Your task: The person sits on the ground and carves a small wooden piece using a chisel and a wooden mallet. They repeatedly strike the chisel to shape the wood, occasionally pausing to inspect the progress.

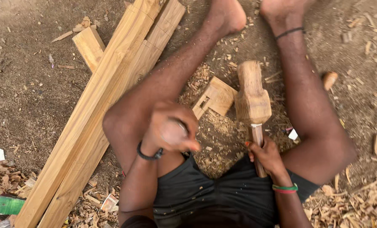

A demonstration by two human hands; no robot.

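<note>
Mallet of pale rough-hewn wood with blocky head (252,96) stands upright between the knees, handle gripped in the fisted right hand (265,155). Left hand (173,128), blurred, is curled closed; contents cannot be told. Notched square timber block (215,98) lies on chip-strewn dirt just left of the head. Long squared planks (102,107) lie diagonally beyond; green flat packet (8,205) sits bottom-left.

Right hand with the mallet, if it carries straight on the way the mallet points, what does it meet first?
Probably the small notched wood block on the chip-strewn ground. The right hand grips the wooden mallet, whose head overlaps the block's right edge, though depth is unclear from above.
</note>
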